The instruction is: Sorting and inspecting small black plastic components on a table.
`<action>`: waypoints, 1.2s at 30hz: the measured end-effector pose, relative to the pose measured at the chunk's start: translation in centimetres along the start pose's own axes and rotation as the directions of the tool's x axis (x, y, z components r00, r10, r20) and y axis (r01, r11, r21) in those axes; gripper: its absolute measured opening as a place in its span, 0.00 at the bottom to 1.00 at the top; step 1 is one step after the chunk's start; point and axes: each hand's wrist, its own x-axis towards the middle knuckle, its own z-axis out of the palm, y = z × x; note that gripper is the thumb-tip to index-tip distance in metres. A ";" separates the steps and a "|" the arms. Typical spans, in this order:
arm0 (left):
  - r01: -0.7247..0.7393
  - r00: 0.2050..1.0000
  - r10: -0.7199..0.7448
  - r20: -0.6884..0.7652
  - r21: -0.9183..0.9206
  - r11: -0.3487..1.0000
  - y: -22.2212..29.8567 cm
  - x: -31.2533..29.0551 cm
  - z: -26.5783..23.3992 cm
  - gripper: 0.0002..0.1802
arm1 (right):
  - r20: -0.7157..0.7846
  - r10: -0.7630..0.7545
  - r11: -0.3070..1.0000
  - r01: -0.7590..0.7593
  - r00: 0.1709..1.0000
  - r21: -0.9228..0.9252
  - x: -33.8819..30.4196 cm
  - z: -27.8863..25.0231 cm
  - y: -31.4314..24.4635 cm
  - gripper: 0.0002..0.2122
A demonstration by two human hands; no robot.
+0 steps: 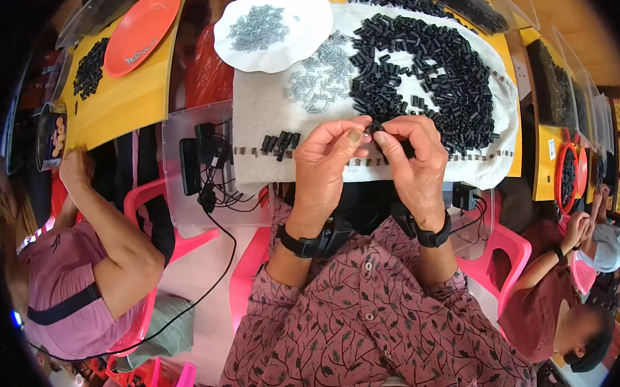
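The left hand has its grip pinched tight on a small dark piece, with thumb and finger close together; the right hand has its grip pinched on the same piece from the other side; the piece is mostly hidden by the fingertips, so its whole shape is hard to see; both hands and the piece are below and to the right of the white plate; each wrist has a black band on it, farther below the plate.

Little clear bits lie in the plate, and more clear bits are spread just below and to the right of it; a big heap of short black tubes lies to the right of the plate, past those bits; a few black pieces sit together below the plate; all these loose things lie on a pale cloth, which covers much of the yellow surface.

Far to the left of the plate is another yellow surface, with an orange plate and a small black pile on it; a person in a pink shirt sits below that one.
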 end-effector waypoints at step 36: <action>-0.034 0.998 0.042 0.042 -0.167 0.985 0.1 -0.6 -0.9 0.16 | 0.002 0.078 0.956 -0.075 0.997 0.284 -1.0 1.5 -0.6 0.02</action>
